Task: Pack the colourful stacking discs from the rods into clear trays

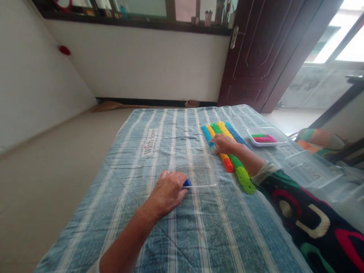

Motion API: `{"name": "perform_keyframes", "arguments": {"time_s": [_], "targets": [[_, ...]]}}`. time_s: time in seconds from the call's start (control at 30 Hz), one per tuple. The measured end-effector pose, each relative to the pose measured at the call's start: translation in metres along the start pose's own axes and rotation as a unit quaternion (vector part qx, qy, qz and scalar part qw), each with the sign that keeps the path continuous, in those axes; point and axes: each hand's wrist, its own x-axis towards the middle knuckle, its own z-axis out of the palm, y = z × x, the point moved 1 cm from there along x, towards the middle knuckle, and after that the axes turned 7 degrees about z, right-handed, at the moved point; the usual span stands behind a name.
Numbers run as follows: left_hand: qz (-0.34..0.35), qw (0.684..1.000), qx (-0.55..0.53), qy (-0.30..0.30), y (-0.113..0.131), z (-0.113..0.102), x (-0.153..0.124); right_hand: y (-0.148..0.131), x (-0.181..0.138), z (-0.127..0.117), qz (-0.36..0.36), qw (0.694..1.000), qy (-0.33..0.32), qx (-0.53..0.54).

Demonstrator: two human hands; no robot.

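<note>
The left hand is closed on a blue rod at the clear tray's near rim. It is best laid flat inside, I judge, while the right hand rests on the coloured rods beside the tray, grip unclear.

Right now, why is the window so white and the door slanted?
Head view: daylight overexposes the bright window to white; the wide lens tilts the dark wooden door and white wall; the clear plastic tray shows only by its glinting edges beside the left hand holding a small blue piece; the striped blue cloth looks sharp.
</note>
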Motion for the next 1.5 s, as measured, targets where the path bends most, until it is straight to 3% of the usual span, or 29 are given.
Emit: {"name": "perform_keyframes", "arguments": {"time_s": [1.0,1.5], "targets": [[0.007,1.0,-0.014,0.008,0.0,0.0,-0.001,0.003,0.008,-0.002,-0.02,0.999,-0.008,-0.029],[0.009,1.0,-0.013,0.009,0.0,0.0,0.0,-0.006,-0.007,-0.003,-0.042,0.999,0.009,-0.028]]}}
